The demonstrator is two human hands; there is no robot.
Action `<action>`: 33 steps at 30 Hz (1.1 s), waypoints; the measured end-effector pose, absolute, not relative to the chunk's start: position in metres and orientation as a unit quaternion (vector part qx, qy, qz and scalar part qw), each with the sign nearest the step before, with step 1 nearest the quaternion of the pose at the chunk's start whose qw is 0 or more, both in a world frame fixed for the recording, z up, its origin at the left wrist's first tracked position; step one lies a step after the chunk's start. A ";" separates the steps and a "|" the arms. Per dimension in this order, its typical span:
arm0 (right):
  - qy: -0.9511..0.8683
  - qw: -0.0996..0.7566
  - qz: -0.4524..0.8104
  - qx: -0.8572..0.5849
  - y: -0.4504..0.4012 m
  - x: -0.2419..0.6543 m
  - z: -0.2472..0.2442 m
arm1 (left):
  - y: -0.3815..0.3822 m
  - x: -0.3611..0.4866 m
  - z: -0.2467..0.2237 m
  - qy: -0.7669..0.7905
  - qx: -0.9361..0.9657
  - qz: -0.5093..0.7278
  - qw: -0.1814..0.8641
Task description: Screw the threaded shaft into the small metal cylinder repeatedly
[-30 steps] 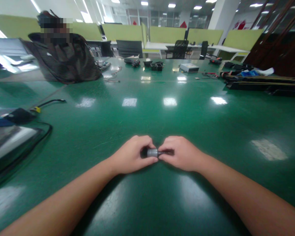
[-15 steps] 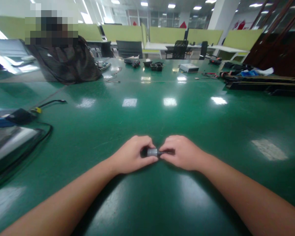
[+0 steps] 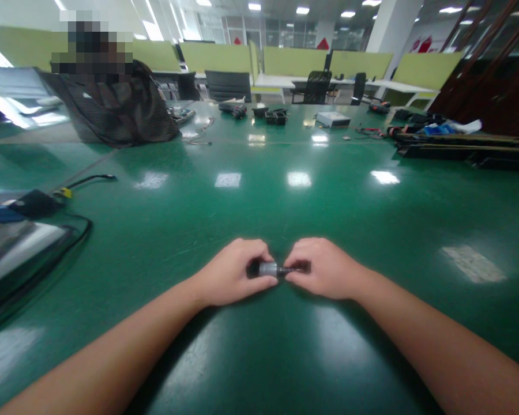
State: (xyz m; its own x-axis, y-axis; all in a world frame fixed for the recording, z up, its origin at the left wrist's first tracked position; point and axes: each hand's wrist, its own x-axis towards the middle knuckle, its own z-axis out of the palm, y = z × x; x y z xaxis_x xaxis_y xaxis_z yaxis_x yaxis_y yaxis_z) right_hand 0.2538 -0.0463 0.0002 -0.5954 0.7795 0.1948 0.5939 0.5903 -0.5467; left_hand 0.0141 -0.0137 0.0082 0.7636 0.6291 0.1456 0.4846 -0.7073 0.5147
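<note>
A small silver cylinder [image 3: 268,269] with a thin dark threaded shaft [image 3: 282,270] on its right end lies level, low over the green tabletop [image 3: 259,207]. My left hand [image 3: 237,272] is closed on the cylinder, thumb below and fingers above. The thumb and fingers of my right hand [image 3: 320,268] pinch the shaft, whose far end is partly hidden in the palm. A narrow gap separates the two hands.
At the left edge lie a flat silver device [image 3: 21,248], a blue item [image 3: 2,214] and black cables. A dark bag [image 3: 121,109] stands at the back left. Farther back are a silver box [image 3: 333,119], black parts [image 3: 275,116] and a dark pile [image 3: 467,147] at right.
My right hand has shifted slightly to the right, and more of the dark shaft shows between the hands. My left hand has stayed in place.
</note>
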 end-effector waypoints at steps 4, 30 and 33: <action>-0.860 0.207 0.225 -0.407 -0.046 0.255 0.001 | -0.014 0.014 0.008 0.307 0.910 0.157 0.231; -0.840 0.180 0.274 -0.434 -0.042 0.272 0.009 | -0.016 0.013 0.009 0.319 0.906 0.153 0.233; -0.830 0.154 0.298 -0.446 -0.040 0.280 0.011 | -0.017 0.012 0.009 0.321 0.905 0.151 0.233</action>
